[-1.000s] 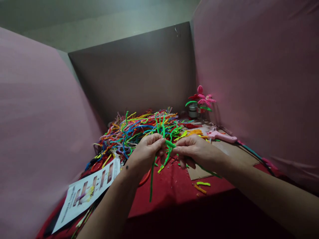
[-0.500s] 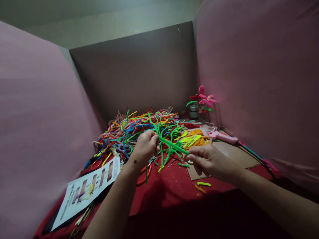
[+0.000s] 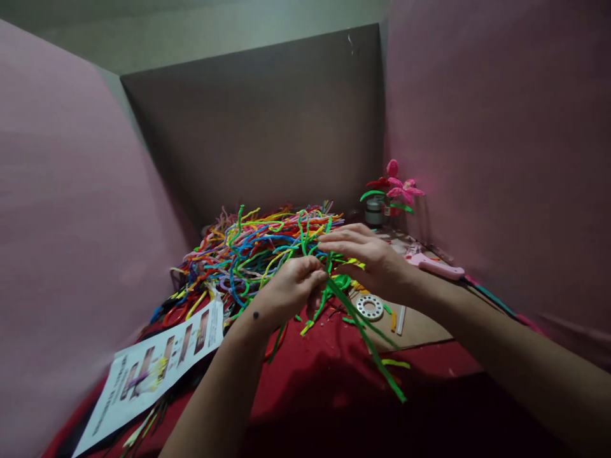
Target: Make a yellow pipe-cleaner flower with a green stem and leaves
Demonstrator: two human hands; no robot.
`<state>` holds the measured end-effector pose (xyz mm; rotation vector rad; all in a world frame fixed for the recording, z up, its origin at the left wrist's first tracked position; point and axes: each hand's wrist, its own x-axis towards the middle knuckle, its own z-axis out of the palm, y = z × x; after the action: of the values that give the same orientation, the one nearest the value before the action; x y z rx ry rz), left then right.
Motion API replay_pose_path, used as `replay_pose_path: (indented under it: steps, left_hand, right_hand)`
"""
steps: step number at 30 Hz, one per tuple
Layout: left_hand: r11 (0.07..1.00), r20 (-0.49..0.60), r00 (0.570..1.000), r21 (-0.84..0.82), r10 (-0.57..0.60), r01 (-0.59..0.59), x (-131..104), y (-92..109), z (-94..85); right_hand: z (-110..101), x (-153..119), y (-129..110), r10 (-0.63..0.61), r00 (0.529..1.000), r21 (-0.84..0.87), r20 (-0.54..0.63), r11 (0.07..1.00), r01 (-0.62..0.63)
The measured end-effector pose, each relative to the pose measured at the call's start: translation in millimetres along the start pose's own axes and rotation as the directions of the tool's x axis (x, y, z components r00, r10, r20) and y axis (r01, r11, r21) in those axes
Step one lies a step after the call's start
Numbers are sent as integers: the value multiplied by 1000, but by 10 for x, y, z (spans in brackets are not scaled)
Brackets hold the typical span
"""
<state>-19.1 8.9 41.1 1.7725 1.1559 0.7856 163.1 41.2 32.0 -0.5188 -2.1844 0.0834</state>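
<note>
Pinched in my left hand (image 3: pixel 298 284) are several green pipe cleaners (image 3: pixel 365 327), whose long ends hang down to the right over the red cloth. My right hand (image 3: pixel 365 257) is beside it, its fingers spread and stretched to the left near the upper ends of the green stems. Whether its fingertips touch them is unclear. Behind both hands lies a big heap of multicoloured pipe cleaners (image 3: pixel 258 238).
A printed sheet (image 3: pixel 157 369) lies at the left. On the right are a cardboard piece (image 3: pixel 424 327), a white ring with holes (image 3: pixel 370 297), a pink glue gun (image 3: pixel 436 267) and a pink pipe-cleaner flower (image 3: pixel 403 189) by a grey jar (image 3: pixel 373 210).
My right hand has let go of the lower ends of the green strands, moved up and left, and opened. The strands now hang down from my left hand, and the white ring shows.
</note>
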Motion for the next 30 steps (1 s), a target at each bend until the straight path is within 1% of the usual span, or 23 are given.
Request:
replay_pose_path:
  steps: [1,2,3,5,7,9,10,12,14,16,19,21,24,27,28,30]
  left_hand:
    - [1000,4,1000,0,-3,3,-8,11,11]
    - [1000,-2,1000,-3,-10,10,-14,16,16]
    - [1000,-14,1000,-10,-18,18,-17,13,17]
    - [999,-49,998,-27,-34,33,-15,-5,18]
    - [998,-105,994,-52,-34,28,-5,-32,28]
    - [997,-175,984,-77,-14,0,6,-57,54]
    - [996,-209,978,-84,2,-20,9,-67,72]
    - [995,-252,967,-87,27,-51,7,-83,110]
    - [995,-260,965,-83,31,-54,-5,-94,142]
    - [997,-268,963,-64,31,-50,-21,-97,162]
    - [998,-300,953,-17,52,-60,-36,-91,174]
    - [996,-339,937,51,90,-77,-36,-84,180]
    - [975,-414,893,198,178,-103,-30,-80,190]
    - [946,-444,857,293,262,-138,-28,-83,181]
    - [939,-440,852,307,283,-153,-28,-83,171]
    - [945,-419,864,281,279,-169,-30,-80,148]
  right_hand:
    - [36,39,16,-53,998,-44,34,998,54]
    - [67,62,26,-71,996,-81,58,994,76]
    - [91,71,27,-63,995,-112,84,991,72]
    - [120,60,-3,27,993,-160,114,987,-9]
    - [138,29,-69,160,978,-193,132,972,-133]
    - [160,-6,-150,266,956,-219,122,947,-236]
    - [174,-24,-189,298,949,-220,107,938,-270]
    - [204,-61,-250,347,933,-171,94,929,-329]
    - [227,-94,-284,416,904,-57,102,909,-412]
    - [236,-110,-298,482,868,79,122,867,-493]
    - [229,-89,-304,508,846,262,163,804,-534]
    - [225,-57,-304,511,834,348,207,758,-551]
    - [234,-21,-290,541,804,402,249,697,-594]
    - [251,-23,-259,576,778,407,250,666,-625]
    - [254,-30,-250,585,774,401,242,666,-629]
    - [256,-47,-240,598,772,377,218,678,-631]
